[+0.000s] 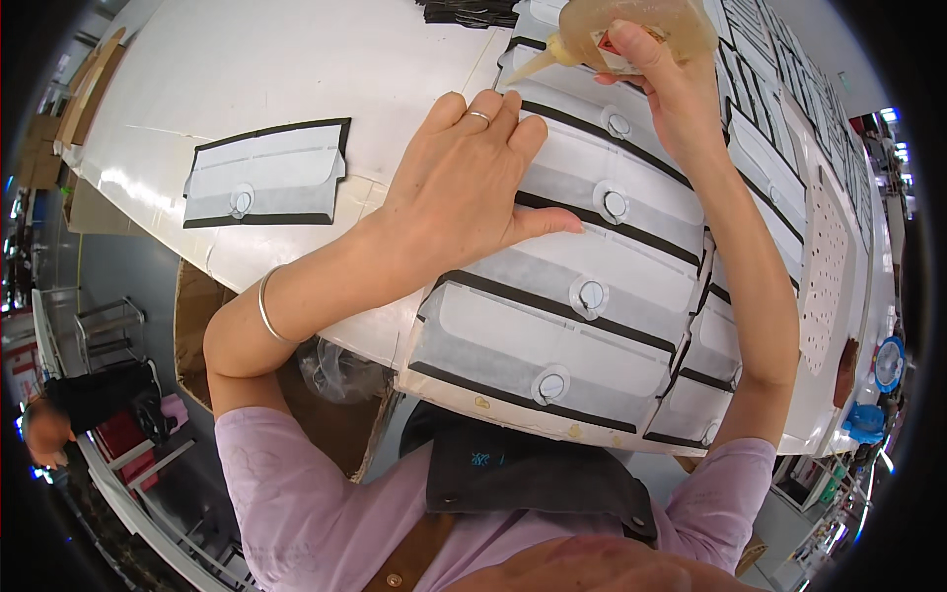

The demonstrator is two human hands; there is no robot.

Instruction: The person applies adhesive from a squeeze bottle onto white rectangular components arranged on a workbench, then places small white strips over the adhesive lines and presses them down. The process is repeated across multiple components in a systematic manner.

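My right hand (676, 94) is wrapped round a squeeze bottle (681, 25) of amber liquid, tilted with its yellowish nozzle pointing down to the left. The nozzle tip is close above the far end of a column of flat white pieces (533, 321), each with black edge strips and a small round disc. Near that tip, my left hand (464, 183) lies across the column's left edge, back up, thumb stretched out and fingers bent down onto the pieces. It wears a ring and grips nothing that I can see; its fingertips are partly hidden.
One similar piece (261, 178) lies apart on the white table (375, 59) at left. More rows extend to the right, beside a perforated board (821, 266). A black stack (469, 12) sits at the far edge. Below the table's left edge is an open carton (197, 321) with clear plastic.
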